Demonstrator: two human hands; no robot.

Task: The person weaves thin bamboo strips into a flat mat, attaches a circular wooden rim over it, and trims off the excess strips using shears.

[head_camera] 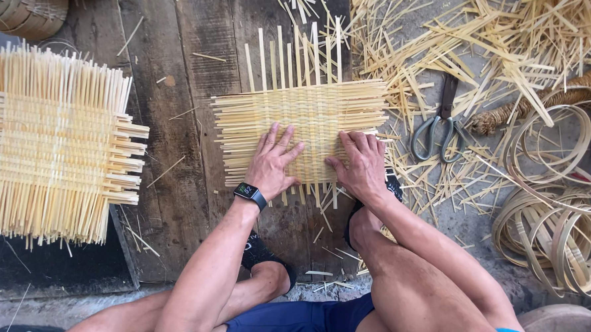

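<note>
So the whole thing hinged on the half-woven bamboo mat [300, 129] sitting flat on the dark wooden boards [173, 92], right under both hands. The left hand [273, 163] was pressed on the mat's near-left part, fingers spread wide and pointing up and away from the person, palm down, gripping nothing. The right hand [360, 164] sat on the near-right edge of the mat with fingers curled closer together; looked like the tips were pinching or nudging a strip there, but I couldn't tell for sure.

The mat's horizontal strips ran left to right across the hands, and the loose upright strips stuck out the far side of the mat, away from the fingers. Both hands were about equally near, touching it.

Scissors [440, 128] lay just right of the mat in the offcuts, and a finished woven panel [52, 140] was well off to the mat's left.
</note>
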